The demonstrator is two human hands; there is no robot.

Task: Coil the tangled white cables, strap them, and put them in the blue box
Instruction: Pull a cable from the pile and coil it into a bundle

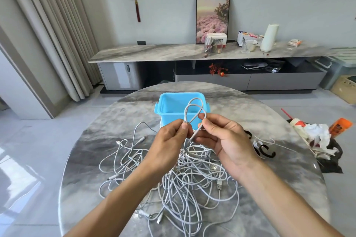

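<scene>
A big tangle of white cables (pixel 185 184) lies on the round marble table (pixel 81 159). Both hands are raised above it, in front of the blue box (pixel 173 109), which stands open at the table's far side. My left hand (pixel 169 140) pinches one white cable between thumb and fingers. My right hand (pixel 223 136) pinches the same cable just to the right. Between them the cable forms two small loops (pixel 194 107) that stand up over the box. The cable's tail drops from the hands into the tangle.
Black straps (pixel 264 149) lie on the table to the right of my right hand. A bin bag with crumpled paper and an orange bottle (pixel 339 125) sits beyond the table's right edge. A long marble sideboard (pixel 154 52) runs along the far wall.
</scene>
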